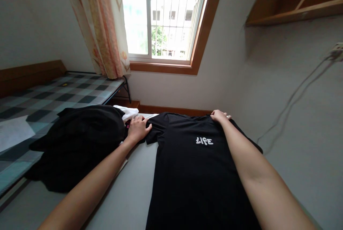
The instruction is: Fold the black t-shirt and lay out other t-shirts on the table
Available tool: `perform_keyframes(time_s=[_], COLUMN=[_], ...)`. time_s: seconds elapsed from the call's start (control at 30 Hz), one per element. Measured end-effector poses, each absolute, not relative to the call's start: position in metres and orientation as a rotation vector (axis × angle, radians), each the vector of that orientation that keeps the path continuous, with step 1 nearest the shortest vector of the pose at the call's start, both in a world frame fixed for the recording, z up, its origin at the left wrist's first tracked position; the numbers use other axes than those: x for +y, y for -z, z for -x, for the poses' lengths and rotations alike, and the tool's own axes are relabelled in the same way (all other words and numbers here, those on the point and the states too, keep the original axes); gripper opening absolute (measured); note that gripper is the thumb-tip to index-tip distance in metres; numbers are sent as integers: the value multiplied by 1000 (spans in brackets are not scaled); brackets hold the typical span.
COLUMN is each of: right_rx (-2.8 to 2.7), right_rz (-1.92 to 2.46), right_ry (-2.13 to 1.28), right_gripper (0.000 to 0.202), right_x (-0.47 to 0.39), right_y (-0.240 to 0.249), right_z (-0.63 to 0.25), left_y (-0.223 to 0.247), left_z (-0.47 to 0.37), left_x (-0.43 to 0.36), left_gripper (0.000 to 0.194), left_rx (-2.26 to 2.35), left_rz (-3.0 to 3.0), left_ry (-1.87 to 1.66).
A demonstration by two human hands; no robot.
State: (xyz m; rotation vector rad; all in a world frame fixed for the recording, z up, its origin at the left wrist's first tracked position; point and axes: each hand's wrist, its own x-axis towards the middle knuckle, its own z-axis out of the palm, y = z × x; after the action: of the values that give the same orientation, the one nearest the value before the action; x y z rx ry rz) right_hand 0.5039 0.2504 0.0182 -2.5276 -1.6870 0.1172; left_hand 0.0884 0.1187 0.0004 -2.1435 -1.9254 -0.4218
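A black T-shirt (187, 180) with white "Life" lettering lies spread flat on a white tabletop (134, 180), collar end away from me. My right hand (220, 116) has its fingers closed on the shirt's shoulder near the collar, at the far right. Beside the shirt's left sleeve, my left hand (138, 129) rests on dark cloth with its thumb apart from the fingers. Just left of it is a heap of black clothing (88, 137), with a white cloth (127, 112) behind. What lies under my left palm is hidden.
A bed with a checked cover (80, 88) stands at the left, with a sheet of paper (13, 133) on it. A floral curtain (107, 26) hangs by the barred window (171, 19). A wooden shelf (294, 15) and a cable (292, 97) are on the right wall.
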Motion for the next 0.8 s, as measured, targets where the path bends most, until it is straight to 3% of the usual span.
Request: perform_keyframes(time_s=[0.1, 0.17, 0.33, 0.5, 0.6, 0.8], right_rx=[-1645, -1658, -1668, -1632, -1784, -1673], right_rz=[2295, 2206, 2368, 2244, 2214, 2082], right_ry=[261, 331, 36, 110, -138, -145], right_gripper=[30, 36, 36, 40, 36, 41], right_x=[246, 244, 245, 247, 249, 245], right_y=[-19, -17, -4, 2, 3, -2], right_z=[-497, -492, -481, -484, -493, -539], left_y=[0, 0, 0, 1, 2, -2], left_z=[-89, -89, -87, -82, -79, -82], left_x=[119, 118, 119, 125, 126, 122], left_gripper=[39, 40, 39, 32, 33, 33], left_rx=[-1927, -1921, -1929, -2026, -2030, -2036], left_rz=[2144, 2138, 2136, 2142, 2153, 2170], left_ry=[431, 429, 491, 685, 778, 637])
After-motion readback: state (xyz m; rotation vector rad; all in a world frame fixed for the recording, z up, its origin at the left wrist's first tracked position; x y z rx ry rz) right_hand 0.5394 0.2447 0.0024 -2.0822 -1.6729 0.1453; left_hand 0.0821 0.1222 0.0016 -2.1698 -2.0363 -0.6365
